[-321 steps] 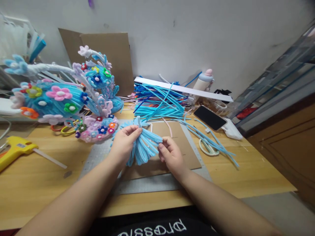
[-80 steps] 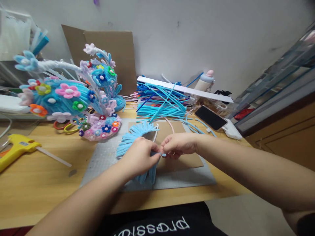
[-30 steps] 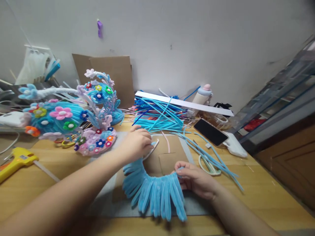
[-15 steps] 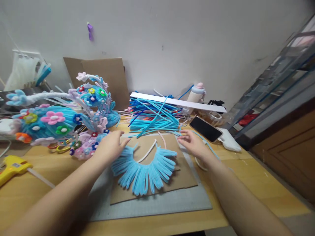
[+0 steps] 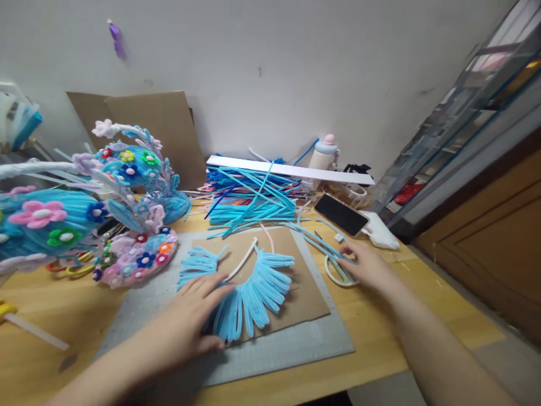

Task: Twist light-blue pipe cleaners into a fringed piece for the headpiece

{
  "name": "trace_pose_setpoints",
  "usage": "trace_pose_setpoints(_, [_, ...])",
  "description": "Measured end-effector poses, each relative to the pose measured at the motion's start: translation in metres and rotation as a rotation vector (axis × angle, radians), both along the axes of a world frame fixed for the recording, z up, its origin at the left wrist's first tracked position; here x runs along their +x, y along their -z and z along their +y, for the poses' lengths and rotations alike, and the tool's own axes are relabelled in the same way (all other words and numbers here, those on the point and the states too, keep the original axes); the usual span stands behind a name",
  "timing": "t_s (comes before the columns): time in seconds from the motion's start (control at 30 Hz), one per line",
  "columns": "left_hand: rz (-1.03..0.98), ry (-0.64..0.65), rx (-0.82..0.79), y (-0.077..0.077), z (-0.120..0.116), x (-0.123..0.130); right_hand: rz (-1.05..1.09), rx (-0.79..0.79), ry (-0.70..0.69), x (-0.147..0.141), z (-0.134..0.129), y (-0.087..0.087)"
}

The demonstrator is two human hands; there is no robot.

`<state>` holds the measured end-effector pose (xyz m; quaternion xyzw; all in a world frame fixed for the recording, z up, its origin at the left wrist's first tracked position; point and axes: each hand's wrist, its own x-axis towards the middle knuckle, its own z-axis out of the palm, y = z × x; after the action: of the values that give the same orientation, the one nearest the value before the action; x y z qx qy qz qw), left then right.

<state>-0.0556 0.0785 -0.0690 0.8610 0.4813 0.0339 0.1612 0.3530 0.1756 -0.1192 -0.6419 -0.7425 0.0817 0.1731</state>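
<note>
**Blue fringe laid flat on the card, one hand on it, the other at the scissors**

The fringe (image 5: 249, 285), a curved row of looped light-blue pipe cleaners strung on a pale strip, lies fanned out on a brown card (image 5: 304, 293) near the front of the desk. The card sits on a grey mat (image 5: 296, 344), and the mat on the wooden desk (image 5: 422, 316).

The left hand (image 5: 196, 313) lies flat and open, palm down, on the left part of the fringe, fingers spread over the loops and the thumb low beside them. It grips nothing; it only presses or rests there.

The right hand (image 5: 366, 265) is off to the right, just past the mat's edge, laid over the handles of pale scissors (image 5: 336, 273). Its fingers are loosely curved and touch the handles, but the picture is soft with motion here and I cannot tell whether they have closed on them.

Behind the card a heap of blue pipe cleaners (image 5: 251, 200) spreads across the desk, with a few loose strands trailing towards the scissors. A long white strip (image 5: 291, 169) lies across the back of the heap. To its right are a small bottle (image 5: 323, 152) with a pink cap, a black phone (image 5: 341, 213) lying face up, and a white glue gun (image 5: 380, 237) beside it.

On the left stands a large blue pipe-cleaner ornament (image 5: 63, 214) covered in small coloured flowers, with a round flowered base (image 5: 137, 259) just beside the mat. Brown cardboard (image 5: 169, 124) leans on the wall behind.
</note>
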Motion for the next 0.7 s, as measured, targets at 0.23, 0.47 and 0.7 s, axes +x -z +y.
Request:
trace_pose_setpoints(0.23, [0.004, -0.054, 0.010, 0.001, 0.016, -0.016, 0.005, -0.028, 0.040, -0.011, 0.010, 0.009])
trace_pose_setpoints(0.47, [0.069, -0.104, 0.099, 0.006, 0.020, -0.006, 0.118, 0.184, 0.149, -0.004, 0.007, -0.011])
trace_pose_setpoints(0.7, [-0.152, -0.125, 0.113, -0.028, -0.020, 0.009, 0.230, 0.466, 0.173, -0.014, 0.002, -0.032])
